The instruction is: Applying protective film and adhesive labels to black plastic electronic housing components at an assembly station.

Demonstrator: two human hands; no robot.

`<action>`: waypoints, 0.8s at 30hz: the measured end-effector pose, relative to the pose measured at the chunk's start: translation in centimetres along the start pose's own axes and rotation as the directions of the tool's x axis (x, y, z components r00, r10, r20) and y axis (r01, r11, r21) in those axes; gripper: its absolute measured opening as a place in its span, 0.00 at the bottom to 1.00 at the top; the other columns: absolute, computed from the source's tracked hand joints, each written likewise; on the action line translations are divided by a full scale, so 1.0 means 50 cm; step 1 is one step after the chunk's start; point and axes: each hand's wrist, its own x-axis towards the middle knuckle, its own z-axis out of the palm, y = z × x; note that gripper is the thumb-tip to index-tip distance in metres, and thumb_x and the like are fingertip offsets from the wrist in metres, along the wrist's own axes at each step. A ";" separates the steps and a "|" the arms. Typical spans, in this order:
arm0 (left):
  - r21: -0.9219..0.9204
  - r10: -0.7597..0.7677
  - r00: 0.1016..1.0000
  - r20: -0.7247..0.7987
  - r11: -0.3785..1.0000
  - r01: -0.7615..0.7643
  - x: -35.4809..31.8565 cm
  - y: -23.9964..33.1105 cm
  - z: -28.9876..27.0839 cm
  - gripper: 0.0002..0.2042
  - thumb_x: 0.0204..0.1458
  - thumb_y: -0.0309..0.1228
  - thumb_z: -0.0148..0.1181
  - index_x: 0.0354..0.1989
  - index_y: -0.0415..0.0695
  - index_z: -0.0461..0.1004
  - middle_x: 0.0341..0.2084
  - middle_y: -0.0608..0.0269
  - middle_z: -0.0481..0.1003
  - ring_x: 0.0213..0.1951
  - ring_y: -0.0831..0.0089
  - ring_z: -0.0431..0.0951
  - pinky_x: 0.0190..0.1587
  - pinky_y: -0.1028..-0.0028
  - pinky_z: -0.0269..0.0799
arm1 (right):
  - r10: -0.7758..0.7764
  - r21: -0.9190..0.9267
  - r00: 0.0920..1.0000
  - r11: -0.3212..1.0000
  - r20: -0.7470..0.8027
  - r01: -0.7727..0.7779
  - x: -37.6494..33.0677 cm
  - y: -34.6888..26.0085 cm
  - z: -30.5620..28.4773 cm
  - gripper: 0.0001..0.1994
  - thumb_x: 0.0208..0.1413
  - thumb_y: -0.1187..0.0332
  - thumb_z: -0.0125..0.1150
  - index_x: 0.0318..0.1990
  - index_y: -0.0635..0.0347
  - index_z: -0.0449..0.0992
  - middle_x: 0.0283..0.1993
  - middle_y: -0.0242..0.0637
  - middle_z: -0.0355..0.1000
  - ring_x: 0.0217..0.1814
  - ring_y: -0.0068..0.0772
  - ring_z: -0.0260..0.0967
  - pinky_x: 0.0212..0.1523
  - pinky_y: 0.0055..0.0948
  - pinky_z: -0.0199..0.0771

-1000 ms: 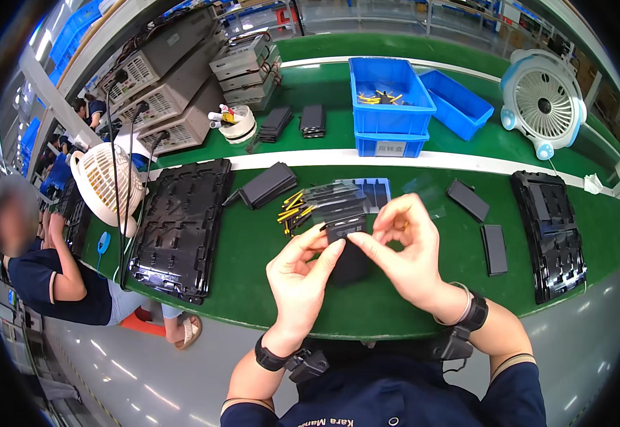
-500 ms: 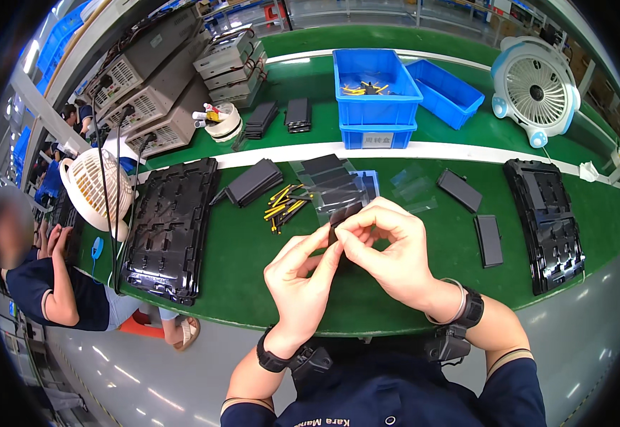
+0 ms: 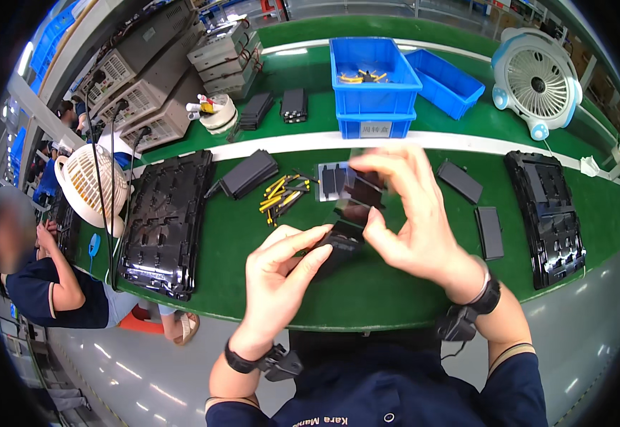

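In front of my chest, a clear film sheet with black rectangular strips (image 3: 363, 193) is held up between my hands. My left hand (image 3: 278, 274) pinches a black strip at its lower end between thumb and forefinger. My right hand (image 3: 420, 224) grips the sheet's right side, fingers at the top and thumb lower down; motion blurs it a little. Whether the lower strip is still joined to the sheet I cannot tell. Just beyond lies a pale sheet with black rectangles (image 3: 332, 181). Beside it rests a pile of short black-and-yellow pieces (image 3: 281, 197).
Stacked black flat packs (image 3: 248, 174) lie left of the pile; single packs (image 3: 490, 233) lie at right. Black moulded trays (image 3: 167, 224) flank the work area. Blue bins (image 3: 374, 89) and a white fan (image 3: 537, 85) stand behind. A person (image 3: 68, 277) sits at left.
My right hand has moved up and away from my left, lifting the film sheet off the table. The pale sheet beneath now shows. My left hand has shifted slightly left and down.
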 end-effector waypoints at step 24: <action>-0.404 -0.208 0.964 -0.165 0.906 0.127 0.024 -0.017 -0.042 0.11 0.48 0.20 0.60 0.41 0.35 0.73 0.32 0.61 0.76 0.36 0.78 0.75 0.44 0.79 0.72 | 0.006 0.030 0.996 1.000 0.089 -0.008 -0.024 -0.003 0.029 0.14 0.41 0.72 0.68 0.39 0.61 0.77 0.36 0.36 0.73 0.38 0.32 0.69 0.41 0.31 0.69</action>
